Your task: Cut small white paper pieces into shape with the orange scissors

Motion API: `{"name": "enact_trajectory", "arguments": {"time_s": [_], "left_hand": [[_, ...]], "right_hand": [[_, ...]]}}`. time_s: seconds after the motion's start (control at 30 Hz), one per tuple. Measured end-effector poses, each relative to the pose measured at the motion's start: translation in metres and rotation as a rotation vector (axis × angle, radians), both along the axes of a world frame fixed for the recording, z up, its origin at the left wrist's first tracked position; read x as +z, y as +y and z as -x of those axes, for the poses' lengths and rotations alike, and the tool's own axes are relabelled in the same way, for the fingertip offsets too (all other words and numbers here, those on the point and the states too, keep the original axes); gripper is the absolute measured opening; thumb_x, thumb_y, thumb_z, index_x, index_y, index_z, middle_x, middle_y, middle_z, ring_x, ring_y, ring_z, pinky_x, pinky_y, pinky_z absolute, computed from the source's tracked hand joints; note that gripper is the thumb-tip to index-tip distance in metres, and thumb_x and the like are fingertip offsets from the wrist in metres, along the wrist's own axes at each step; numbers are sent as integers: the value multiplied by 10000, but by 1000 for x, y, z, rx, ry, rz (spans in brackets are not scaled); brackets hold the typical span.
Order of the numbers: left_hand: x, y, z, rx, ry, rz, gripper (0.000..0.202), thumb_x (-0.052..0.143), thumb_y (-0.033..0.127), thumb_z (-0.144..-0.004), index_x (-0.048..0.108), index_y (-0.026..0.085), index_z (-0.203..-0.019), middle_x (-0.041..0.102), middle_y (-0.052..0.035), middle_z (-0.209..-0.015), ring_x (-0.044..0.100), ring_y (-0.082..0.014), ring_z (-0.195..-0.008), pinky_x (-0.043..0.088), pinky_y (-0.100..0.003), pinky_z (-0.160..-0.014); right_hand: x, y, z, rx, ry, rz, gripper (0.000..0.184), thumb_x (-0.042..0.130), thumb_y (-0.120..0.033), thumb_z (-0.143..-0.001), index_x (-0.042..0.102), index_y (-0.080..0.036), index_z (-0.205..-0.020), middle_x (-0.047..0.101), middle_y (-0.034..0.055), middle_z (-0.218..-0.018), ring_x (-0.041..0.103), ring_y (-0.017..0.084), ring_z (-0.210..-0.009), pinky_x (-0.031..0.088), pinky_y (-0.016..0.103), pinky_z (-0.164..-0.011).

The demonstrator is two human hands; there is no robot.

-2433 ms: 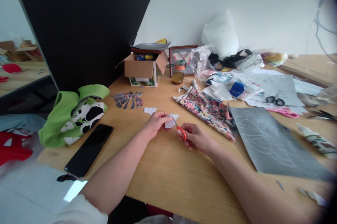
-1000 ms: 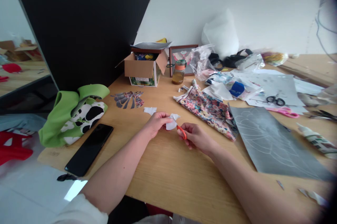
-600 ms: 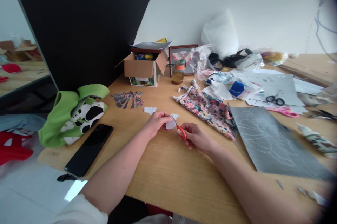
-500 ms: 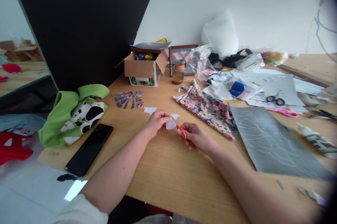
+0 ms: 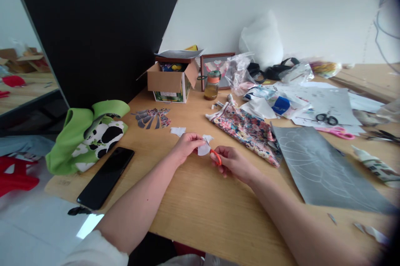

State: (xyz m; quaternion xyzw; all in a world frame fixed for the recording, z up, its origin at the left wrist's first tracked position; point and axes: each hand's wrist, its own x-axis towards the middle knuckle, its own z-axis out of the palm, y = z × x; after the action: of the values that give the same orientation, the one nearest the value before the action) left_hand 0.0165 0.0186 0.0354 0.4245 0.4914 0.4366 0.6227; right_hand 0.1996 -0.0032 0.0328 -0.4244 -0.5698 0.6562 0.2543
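Observation:
My left hand [image 5: 186, 146] pinches a small white scrap of paper or cloth [image 5: 204, 146] just above the wooden table [image 5: 200, 203]. My right hand [image 5: 233, 162] is closed round small orange-handled scissors [image 5: 215, 155], whose blades meet the scrap's lower edge. Another white scrap [image 5: 178, 131] lies on the table just behind my left hand. A floral cloth [image 5: 246, 129] lies behind and to the right of my right hand.
A black phone [image 5: 106, 176] and a green panda bag [image 5: 89, 132] lie left. A cardboard box [image 5: 171, 80], jar [image 5: 212, 86] and picture frame [image 5: 215, 66] stand behind. A grey sheet [image 5: 321, 170], black scissors [image 5: 326, 119] and pink scissors [image 5: 339, 133] are right.
The white scrap has turned slightly in my left fingers against the scissor blades. Both hands stay in the same place.

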Motion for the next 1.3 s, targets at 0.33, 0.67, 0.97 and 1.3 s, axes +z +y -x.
{"name": "enact_trajectory", "arguments": {"time_s": [0.33,0.67,0.97,1.3], "left_hand": [[1,-1,-1,-2,-2,16,80,706,202,-603,664,145,-641,648,-16,-621,552,-117,-563,418,-253,-584],[1,-1,0,-9,-11,26,94,717,211,-605,668,142,-646,649,-21,-624,551,-117,-565,420,-256,-589],[1,0,1,-8,-13,22,88,720,202,-613,660,142,-635,628,-12,-604,535,-111,-547,413,-253,-576],[3,-2,1,0,2,22,113,712,217,-632,647,143,-686,620,-10,-607,540,-120,-546,410,-247,-526]], "right_hand": [[1,1,1,-7,0,4,483,745,-605,-659,520,-179,-696,492,-50,-575,430,68,-432,382,195,-385],[-1,1,1,-3,12,-20,487,746,-608,-656,516,-180,-687,481,-55,-572,414,63,-422,368,191,-368],[-1,1,1,-11,3,-27,499,748,-618,-652,520,-176,-693,485,-48,-602,413,55,-426,353,177,-355],[-2,1,1,-24,19,-28,493,757,-607,-649,520,-176,-688,486,-54,-590,412,57,-421,352,184,-349]]}}
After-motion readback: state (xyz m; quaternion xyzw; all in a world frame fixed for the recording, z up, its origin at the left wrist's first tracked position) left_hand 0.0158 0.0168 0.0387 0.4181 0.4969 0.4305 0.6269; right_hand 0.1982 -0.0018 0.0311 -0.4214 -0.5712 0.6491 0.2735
